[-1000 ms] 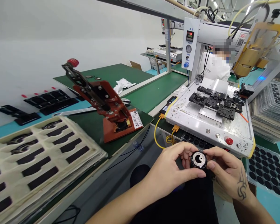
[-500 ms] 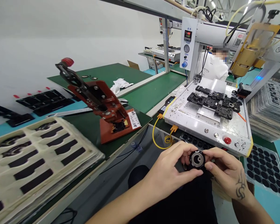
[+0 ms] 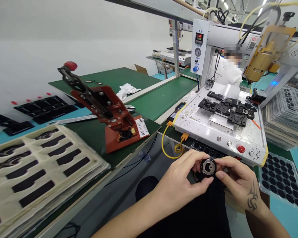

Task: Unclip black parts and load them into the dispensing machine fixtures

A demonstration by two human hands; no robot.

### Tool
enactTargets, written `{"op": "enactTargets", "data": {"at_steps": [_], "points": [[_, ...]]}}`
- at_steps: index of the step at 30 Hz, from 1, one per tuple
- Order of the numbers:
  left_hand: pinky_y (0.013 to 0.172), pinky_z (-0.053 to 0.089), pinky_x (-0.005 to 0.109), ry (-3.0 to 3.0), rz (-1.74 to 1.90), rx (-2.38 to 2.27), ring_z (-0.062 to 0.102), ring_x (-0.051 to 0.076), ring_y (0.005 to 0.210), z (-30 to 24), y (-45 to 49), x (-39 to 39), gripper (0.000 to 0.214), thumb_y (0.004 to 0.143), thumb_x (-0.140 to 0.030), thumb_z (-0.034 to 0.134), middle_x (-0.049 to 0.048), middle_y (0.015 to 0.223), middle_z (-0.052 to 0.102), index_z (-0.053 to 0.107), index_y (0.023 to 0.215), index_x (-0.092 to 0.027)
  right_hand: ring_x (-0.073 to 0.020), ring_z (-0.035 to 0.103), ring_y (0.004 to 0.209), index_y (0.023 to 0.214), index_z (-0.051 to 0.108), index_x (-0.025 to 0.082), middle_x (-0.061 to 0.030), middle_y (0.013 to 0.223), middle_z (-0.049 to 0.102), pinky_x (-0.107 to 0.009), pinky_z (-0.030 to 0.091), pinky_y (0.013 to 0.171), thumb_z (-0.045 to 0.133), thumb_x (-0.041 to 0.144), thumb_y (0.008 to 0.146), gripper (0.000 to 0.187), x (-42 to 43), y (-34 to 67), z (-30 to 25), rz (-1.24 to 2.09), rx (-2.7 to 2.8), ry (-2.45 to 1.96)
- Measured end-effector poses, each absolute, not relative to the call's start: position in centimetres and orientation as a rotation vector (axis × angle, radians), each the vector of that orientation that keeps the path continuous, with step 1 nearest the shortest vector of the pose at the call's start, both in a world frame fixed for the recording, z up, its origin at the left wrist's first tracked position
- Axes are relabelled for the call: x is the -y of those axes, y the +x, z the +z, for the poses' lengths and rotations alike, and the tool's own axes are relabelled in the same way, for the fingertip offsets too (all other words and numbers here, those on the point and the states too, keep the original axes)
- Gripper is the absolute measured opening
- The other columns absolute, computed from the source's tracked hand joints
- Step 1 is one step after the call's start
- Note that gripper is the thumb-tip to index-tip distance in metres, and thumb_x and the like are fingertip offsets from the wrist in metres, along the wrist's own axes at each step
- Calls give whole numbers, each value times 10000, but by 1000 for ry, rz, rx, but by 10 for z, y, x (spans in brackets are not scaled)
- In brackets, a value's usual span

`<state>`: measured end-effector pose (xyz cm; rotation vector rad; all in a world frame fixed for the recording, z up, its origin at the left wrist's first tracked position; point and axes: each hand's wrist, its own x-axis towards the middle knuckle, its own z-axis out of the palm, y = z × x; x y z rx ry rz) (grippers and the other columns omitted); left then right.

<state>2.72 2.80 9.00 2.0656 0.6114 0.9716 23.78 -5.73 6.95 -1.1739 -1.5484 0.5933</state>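
Note:
Both hands hold one small round black part [image 3: 208, 167] with a shiny ring face, low in the middle of the view, above my lap. My left hand [image 3: 181, 183] wraps it from the left, thumb under and fingers over. From the right, my right hand [image 3: 238, 181] pinches its rim with thumb and forefinger. The part sits just in front of the white machine base [image 3: 221, 138] with its red button [image 3: 241, 149].
A red lever press [image 3: 109, 112] stands on the green mat to the left. Stacked cream trays [image 3: 39, 168] with black slots lie at the near left. Black fixtures [image 3: 225, 107] sit on the machine plate. A black pocketed tray [image 3: 283, 180] is at right. Another person in white [image 3: 229, 71] works behind.
The round part has been turned in my fingers, so its white face now shows as a dark ring. My hands have drifted slightly up and left.

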Motion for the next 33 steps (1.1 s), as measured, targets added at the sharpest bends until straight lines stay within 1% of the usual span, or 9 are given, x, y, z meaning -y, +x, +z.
{"op": "enactTargets", "data": {"at_steps": [13, 19, 27, 31, 33], "points": [[805, 552, 277, 2107, 1024, -602, 633, 151, 870, 84, 29, -25, 443, 876, -94, 740, -3, 1041, 663, 604, 1271, -241, -169, 725, 861, 1297, 738, 340, -1, 977, 766, -272, 624, 769, 735, 180, 1014, 325, 55, 236, 71, 541, 1566, -1175], [814, 549, 278, 2108, 1002, -613, 627, 151, 861, 84, 29, -27, 455, 861, -85, 760, -13, 1015, 653, 609, 1259, -247, -179, 730, 853, 1293, 745, 336, -5, 979, 773, -288, 632, 765, 734, 186, 1014, 317, 55, 237, 68, 529, 1554, -1187], [796, 537, 287, 2139, 960, -615, 623, 160, 845, 84, 34, -32, 399, 861, -111, 750, -16, 970, 639, 623, 1217, -239, -197, 733, 835, 1266, 761, 322, -16, 967, 780, -316, 629, 753, 734, 224, 1017, 269, 55, 238, 63, 516, 1527, -1223], [793, 536, 289, 2168, 917, -614, 632, 167, 858, 75, 37, -36, 370, 855, -106, 717, -11, 983, 654, 620, 1184, -245, -199, 753, 852, 1271, 747, 300, -18, 994, 799, -321, 617, 769, 701, 227, 1033, 253, 60, 242, 53, 436, 1566, -1292], [810, 542, 292, 2181, 900, -630, 645, 171, 879, 66, 33, -40, 364, 874, -105, 686, -6, 1014, 672, 616, 1197, -259, -214, 764, 896, 1236, 752, 279, -29, 1016, 807, -341, 608, 807, 665, 234, 1053, 208, 63, 253, 44, 276, 1509, -1409]]}}
